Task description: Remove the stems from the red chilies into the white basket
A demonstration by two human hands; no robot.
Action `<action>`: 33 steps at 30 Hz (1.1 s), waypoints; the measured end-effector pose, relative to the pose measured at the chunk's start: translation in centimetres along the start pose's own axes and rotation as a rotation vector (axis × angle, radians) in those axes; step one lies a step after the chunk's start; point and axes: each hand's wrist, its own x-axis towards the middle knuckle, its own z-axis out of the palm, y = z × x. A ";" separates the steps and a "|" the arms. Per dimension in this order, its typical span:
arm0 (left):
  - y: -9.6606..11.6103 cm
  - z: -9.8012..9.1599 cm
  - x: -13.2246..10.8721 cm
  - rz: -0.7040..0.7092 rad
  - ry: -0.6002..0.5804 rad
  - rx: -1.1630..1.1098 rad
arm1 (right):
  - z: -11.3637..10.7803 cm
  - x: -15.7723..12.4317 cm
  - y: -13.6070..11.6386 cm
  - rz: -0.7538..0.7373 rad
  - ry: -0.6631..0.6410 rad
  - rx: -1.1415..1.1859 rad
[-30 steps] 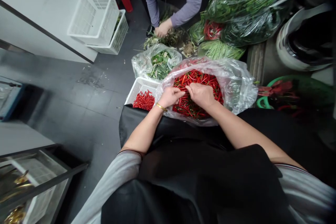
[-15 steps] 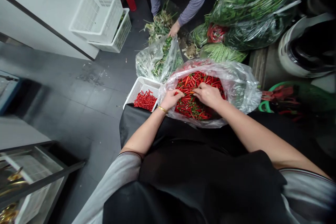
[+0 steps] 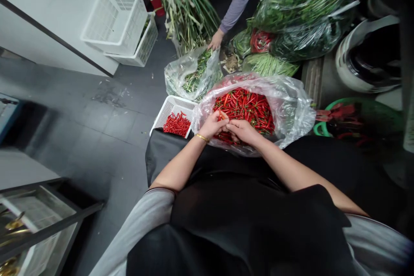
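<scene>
A clear plastic bag [image 3: 291,103] full of red chillies [image 3: 249,105] rests on my black apron in front of me. Both hands meet at its near rim. My left hand [image 3: 211,124], with a gold bangle on the wrist, is closed on a red chilli [image 3: 221,115] held between thumb and fingers. My right hand [image 3: 241,129] is pinched against that same chilli, fingertips touching the left hand's. To the left of the bag a white slotted basket [image 3: 171,107] holds a small heap of red chillies [image 3: 176,123].
Across from me a person's hand [image 3: 215,41] reaches down beside a lifted bundle of green stalks [image 3: 187,6] and a clear bag of greens [image 3: 194,75]. Bags of leafy greens [image 3: 300,4] lie at the back right. White crates [image 3: 118,19] stand at the back left.
Both my hands drew back from the middle of the chilli heap to the bag's near rim, holding one chilli. The other person lifted a big bundle of green stalks.
</scene>
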 end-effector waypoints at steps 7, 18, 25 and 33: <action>-2.3 0.0 -1.9 -0.294 -0.262 -0.073 | 1.9 -4.7 -0.8 -0.383 -0.047 -0.631; -0.7 -1.2 0.1 -0.246 0.050 -0.236 | -2.1 1.1 1.0 0.102 0.093 -1.253; -1.7 1.5 2.0 -0.103 0.150 -0.025 | -1.3 -0.1 -0.1 -0.032 0.066 -1.252; -1.8 0.6 0.2 0.614 0.070 0.808 | -2.2 1.5 -1.2 -0.041 0.012 -0.689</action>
